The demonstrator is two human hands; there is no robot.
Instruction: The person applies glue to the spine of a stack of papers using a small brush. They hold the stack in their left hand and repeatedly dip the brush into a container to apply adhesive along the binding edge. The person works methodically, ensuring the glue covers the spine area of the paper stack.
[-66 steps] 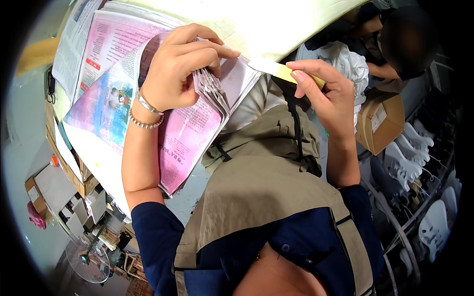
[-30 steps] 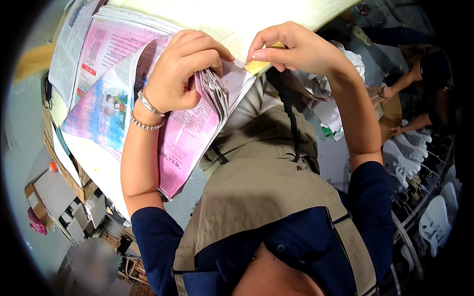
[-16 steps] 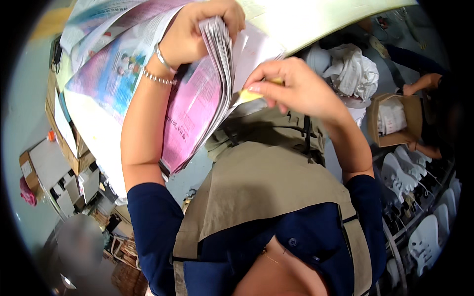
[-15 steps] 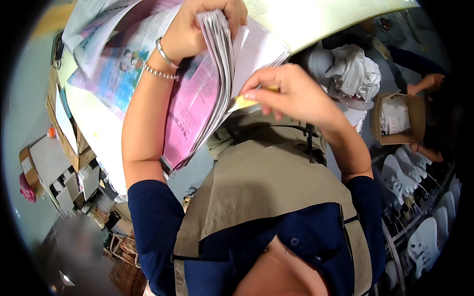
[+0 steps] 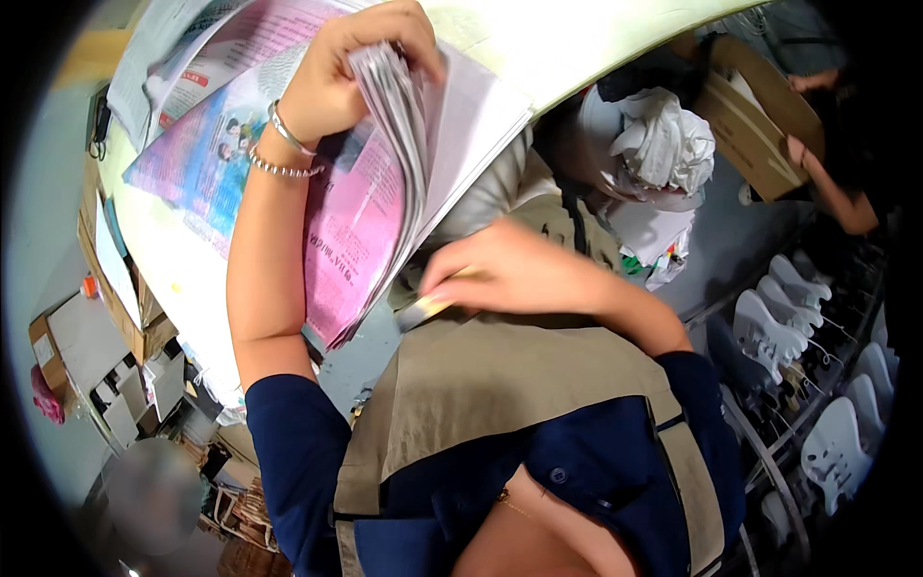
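Note:
At the table's edge, my left hand (image 5: 370,62) is closed round the upper end of a thick fold of newspaper sheets (image 5: 361,221). Pink printed pages show on the fold's left face, and its layered edges run down towards me. My right hand (image 5: 510,274), blurred by motion, is closed on a yellow-handled tool (image 5: 437,305) with a flat grey end. The tool points left, below the right side of the newspaper and just above my apron (image 5: 524,370). A gap separates it from the paper. Whether its end is a blade or bristles is too blurred to tell.
More newspaper (image 5: 216,144) spreads across the pale table (image 5: 519,29) at left. Crumpled white material (image 5: 668,135) fills a bin at right. Beyond it another person's hands hold a cardboard box (image 5: 755,120). White guitar-shaped bodies (image 5: 769,332) stand on a rack at lower right.
My right hand has swung down and left with the tool, away from the newspaper's edge. The left hand and newspaper have shifted slightly left. The other person's box is now raised and tilted.

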